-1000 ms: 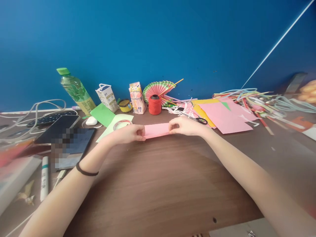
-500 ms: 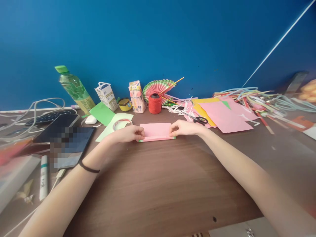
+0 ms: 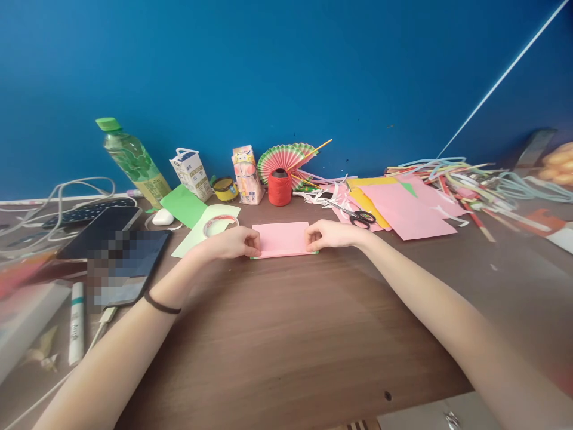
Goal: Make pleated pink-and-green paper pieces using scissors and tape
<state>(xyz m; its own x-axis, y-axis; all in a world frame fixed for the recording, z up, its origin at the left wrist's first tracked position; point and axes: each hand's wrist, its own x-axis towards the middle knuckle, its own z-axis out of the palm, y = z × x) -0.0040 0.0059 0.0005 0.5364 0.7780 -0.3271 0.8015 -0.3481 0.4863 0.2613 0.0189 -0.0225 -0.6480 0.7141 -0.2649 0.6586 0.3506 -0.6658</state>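
Observation:
A pink sheet of paper (image 3: 283, 237) with green at its lower corners lies on the table in front of me, its near edge folded into a narrow strip. My left hand (image 3: 239, 242) pinches its left end, fingertips at the folded edge. At the right end my right hand (image 3: 326, 235) grips the same edge between thumb and fingers. Just left of my left hand, a roll of tape (image 3: 207, 227) rests on pale green paper (image 3: 192, 240). Beyond the pink sheet stand a red thread spool (image 3: 280, 191) and a pleated pink and green paper fan (image 3: 282, 158).
Scissors (image 3: 362, 218) and pink paper sheets (image 3: 409, 212) lie to the right, before a heap of coloured strips (image 3: 470, 191). A green-capped bottle (image 3: 134, 158), a carton (image 3: 193, 173), a tablet (image 3: 147, 263) and a marker (image 3: 77, 325) are on the left.
The folded strip along the pink paper's near edge looks flatter now, pressed down by both hands. My hands keep their hold in nearly the same place.

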